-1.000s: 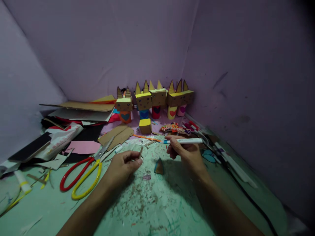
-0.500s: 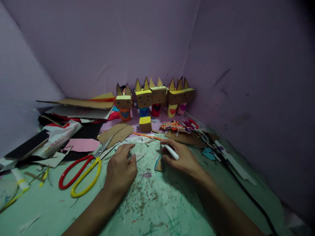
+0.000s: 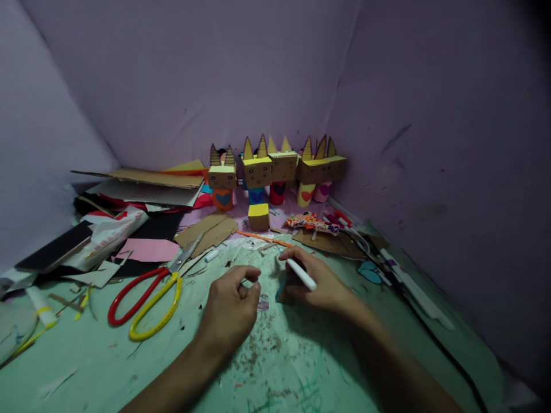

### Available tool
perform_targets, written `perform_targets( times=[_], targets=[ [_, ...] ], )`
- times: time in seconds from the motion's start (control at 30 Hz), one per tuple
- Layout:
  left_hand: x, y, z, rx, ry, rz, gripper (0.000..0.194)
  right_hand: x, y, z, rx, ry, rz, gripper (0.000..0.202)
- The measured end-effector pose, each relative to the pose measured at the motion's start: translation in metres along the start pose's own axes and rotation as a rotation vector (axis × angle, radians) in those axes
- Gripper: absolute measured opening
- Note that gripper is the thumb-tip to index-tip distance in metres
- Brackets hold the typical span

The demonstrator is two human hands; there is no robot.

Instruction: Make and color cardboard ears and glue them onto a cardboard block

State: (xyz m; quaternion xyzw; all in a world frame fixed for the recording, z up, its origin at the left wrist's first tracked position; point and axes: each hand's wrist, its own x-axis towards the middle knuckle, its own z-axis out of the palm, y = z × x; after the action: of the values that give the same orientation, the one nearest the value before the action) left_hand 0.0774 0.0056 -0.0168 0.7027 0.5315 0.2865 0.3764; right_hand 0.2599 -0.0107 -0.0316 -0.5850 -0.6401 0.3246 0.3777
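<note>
My right hand [image 3: 316,281] is closed around a white pen [image 3: 301,274], over the green tabletop [image 3: 275,355]. Beneath its fingers, a small cardboard piece with a blue edge [image 3: 281,291] is mostly hidden. To the left, my left hand [image 3: 235,301] hovers low with curled fingers and a gap between thumb and index finger; nothing shows in it. A small purple scrap [image 3: 262,306] lies between the hands. Left of my left hand rest scissors [image 3: 166,281] with one red and one yellow handle. A white pen cap [image 3: 211,256] lies beyond that hand.
Cardboard figures with pointed ears [image 3: 257,172] stand along the back wall, a small yellow-topped box [image 3: 259,218] before them. Paper and cardboard sheets [image 3: 150,178] pile up at the left. A black cable [image 3: 434,338] and blue cutouts [image 3: 370,272] lie at the right.
My left hand has moved right, closer to my right hand, and the pen cap behind it now shows. My right hand now covers more of the small cardboard piece. The view has shifted slightly.
</note>
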Motion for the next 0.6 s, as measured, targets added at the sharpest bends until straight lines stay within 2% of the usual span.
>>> perform_targets(
  times=[0.1,0.17,0.23,0.3,0.37,0.6],
  targets=[
    [0.003,0.002,0.001,-0.200,-0.081,-0.137,0.025,0.004,0.000,-0.001,0.415,-0.075,0.098,0.044],
    [0.005,0.004,0.000,-0.304,-0.112,-0.171,0.028,0.005,-0.002,-0.002,0.596,-0.100,0.172,0.044],
    [0.006,0.007,-0.001,-0.368,-0.199,-0.210,0.028,0.005,-0.006,-0.001,0.713,-0.142,0.222,0.046],
    [0.005,0.009,-0.002,-0.386,-0.314,-0.247,0.024,0.003,-0.009,0.002,0.770,-0.178,0.243,0.047],
    [0.004,0.009,-0.001,-0.358,-0.375,-0.268,0.018,0.001,-0.012,0.006,0.777,-0.196,0.249,0.048],
    [0.007,0.001,0.004,-0.283,-0.374,-0.249,0.005,-0.001,-0.015,0.020,0.806,-0.227,0.230,0.051]
  ],
)
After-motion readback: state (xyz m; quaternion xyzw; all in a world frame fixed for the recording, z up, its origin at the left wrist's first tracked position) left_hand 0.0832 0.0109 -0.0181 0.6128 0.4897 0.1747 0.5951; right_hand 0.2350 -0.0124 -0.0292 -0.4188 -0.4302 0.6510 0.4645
